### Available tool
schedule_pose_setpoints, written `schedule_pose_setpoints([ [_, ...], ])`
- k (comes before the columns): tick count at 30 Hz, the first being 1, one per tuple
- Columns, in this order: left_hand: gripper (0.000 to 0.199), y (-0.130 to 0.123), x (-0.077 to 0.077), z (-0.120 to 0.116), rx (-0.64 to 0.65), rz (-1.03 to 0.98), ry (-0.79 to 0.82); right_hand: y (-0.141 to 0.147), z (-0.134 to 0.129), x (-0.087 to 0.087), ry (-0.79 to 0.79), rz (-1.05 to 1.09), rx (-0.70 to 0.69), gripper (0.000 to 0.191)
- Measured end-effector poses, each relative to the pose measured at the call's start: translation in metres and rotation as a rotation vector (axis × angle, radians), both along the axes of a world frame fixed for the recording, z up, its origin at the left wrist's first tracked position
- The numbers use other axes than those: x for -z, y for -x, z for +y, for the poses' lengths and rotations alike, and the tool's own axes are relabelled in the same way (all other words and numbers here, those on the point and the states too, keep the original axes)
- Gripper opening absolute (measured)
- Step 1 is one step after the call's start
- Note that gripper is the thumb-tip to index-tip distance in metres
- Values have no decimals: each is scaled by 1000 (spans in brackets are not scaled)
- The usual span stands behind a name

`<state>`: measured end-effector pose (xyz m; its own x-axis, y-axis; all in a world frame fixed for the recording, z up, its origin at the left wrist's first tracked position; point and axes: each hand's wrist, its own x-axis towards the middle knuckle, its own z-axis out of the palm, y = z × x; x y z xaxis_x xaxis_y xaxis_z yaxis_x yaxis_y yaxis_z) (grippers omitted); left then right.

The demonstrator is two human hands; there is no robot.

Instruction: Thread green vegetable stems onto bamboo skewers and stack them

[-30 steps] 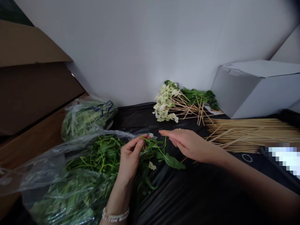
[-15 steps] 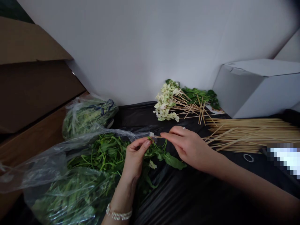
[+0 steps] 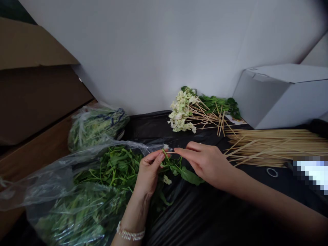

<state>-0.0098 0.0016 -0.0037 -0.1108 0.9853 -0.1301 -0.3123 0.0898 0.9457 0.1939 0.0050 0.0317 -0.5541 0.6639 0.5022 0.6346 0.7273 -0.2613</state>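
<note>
My left hand (image 3: 151,167) pinches the green stem of a leafy vegetable (image 3: 165,154) between thumb and forefinger. Closed around a thin wooden skewer (image 3: 171,152), my right hand (image 3: 205,162) points it leftward, and its tip meets the stem at my left fingertips. Whether the tip has pierced the stem I cannot tell. Leaves (image 3: 189,176) hang below the two hands. Beside my left hand lies a heap of loose leafy greens (image 3: 115,165), partly in a clear plastic bag (image 3: 77,215).
Skewered pale leaves (image 3: 180,111) and skewered greens (image 3: 214,102) lie near the wall. Many bare skewers (image 3: 276,147) are piled at right, with a ring (image 3: 272,172) in front. A white box (image 3: 287,97), a second bag of greens (image 3: 97,128) and a cardboard box (image 3: 38,99) stand around.
My right hand has moved slightly down and left with the skewer, whose tip now reaches the stem at my left fingertips. My left hand stays nearly in place.
</note>
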Motion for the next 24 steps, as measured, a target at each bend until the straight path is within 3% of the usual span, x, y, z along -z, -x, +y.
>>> schedule_pose_setpoints([
  [10, 24, -1, -2, -1, -26, -3, -35, 1, -1, 1, -43, -27, 19, 39],
  [24, 19, 1, 2, 1, -36, 150, -100, 3, -2, 4, -93, -67, 18, 35],
])
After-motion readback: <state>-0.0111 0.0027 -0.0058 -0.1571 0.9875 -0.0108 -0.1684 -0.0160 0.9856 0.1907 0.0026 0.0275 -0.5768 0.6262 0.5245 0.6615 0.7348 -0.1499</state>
